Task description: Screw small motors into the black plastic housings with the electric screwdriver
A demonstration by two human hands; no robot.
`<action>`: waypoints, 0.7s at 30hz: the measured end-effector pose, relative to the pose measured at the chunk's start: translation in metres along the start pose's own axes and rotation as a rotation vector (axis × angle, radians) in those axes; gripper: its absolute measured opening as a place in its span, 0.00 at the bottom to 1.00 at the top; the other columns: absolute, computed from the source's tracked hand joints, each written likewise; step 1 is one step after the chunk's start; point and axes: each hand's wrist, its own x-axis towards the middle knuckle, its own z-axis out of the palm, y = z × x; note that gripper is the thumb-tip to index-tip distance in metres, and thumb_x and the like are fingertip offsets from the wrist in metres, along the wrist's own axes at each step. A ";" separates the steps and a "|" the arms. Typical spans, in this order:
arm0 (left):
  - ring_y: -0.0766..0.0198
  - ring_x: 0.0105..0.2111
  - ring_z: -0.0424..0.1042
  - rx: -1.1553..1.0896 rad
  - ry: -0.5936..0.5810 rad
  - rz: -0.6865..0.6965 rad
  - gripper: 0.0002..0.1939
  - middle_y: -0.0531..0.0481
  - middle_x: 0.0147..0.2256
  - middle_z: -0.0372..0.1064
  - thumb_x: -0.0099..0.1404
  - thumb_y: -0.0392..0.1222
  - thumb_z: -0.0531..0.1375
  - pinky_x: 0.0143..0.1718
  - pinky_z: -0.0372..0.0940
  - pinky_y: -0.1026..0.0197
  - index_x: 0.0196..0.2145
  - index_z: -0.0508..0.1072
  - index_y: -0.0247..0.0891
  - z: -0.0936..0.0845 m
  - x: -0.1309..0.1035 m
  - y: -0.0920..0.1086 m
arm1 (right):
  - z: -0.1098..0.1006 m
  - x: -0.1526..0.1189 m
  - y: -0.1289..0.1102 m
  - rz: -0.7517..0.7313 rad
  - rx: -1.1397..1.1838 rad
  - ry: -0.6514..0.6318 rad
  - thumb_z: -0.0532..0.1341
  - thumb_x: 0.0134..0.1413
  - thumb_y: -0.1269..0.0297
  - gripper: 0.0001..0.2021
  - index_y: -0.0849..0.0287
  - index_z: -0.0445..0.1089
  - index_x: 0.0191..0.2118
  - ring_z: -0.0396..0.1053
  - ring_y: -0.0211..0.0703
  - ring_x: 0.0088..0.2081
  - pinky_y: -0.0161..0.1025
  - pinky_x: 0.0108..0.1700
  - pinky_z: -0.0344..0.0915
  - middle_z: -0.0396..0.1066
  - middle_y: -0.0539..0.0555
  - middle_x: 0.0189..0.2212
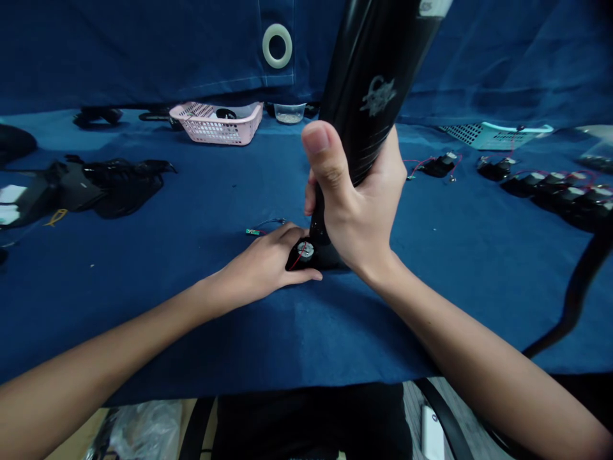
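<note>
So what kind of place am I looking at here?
Probably an electronics assembly workbench: similar black pieces with red wires sit at the right, a small green circuit board lies by the left hand, and a pink basket stands farther back.

Blue curtain (191, 51) behind blue table cover (311, 335), grey floor (464, 404) below

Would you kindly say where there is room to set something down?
Bare cloth shows between the left forearm and right forearm, and between the right forearm and the dark strip. Wired black parts crowd the far right, black items the far left; the left hand and right hand fill the middle.
</note>
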 end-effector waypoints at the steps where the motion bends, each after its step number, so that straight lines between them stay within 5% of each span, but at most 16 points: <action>1: 0.48 0.55 0.66 -0.001 -0.003 -0.001 0.31 0.41 0.56 0.65 0.61 0.55 0.64 0.54 0.64 0.50 0.56 0.63 0.36 0.000 0.000 0.000 | 0.000 0.000 0.000 0.001 -0.004 0.006 0.59 0.57 0.46 0.17 0.53 0.58 0.39 0.75 0.41 0.38 0.36 0.33 0.72 0.70 0.46 0.33; 16: 0.48 0.53 0.68 -0.013 0.007 0.007 0.31 0.41 0.55 0.65 0.60 0.54 0.65 0.52 0.66 0.49 0.55 0.64 0.36 0.001 0.000 0.000 | -0.001 0.001 0.004 -0.090 -0.107 -0.010 0.57 0.59 0.46 0.16 0.53 0.57 0.39 0.72 0.37 0.31 0.33 0.26 0.66 0.66 0.45 0.29; 21: 0.48 0.54 0.68 -0.016 0.009 0.013 0.31 0.41 0.56 0.65 0.61 0.55 0.65 0.53 0.65 0.49 0.56 0.64 0.37 0.001 0.000 -0.001 | 0.001 0.001 -0.001 -0.022 -0.041 0.020 0.60 0.58 0.47 0.17 0.53 0.56 0.37 0.71 0.37 0.29 0.35 0.29 0.68 0.66 0.46 0.27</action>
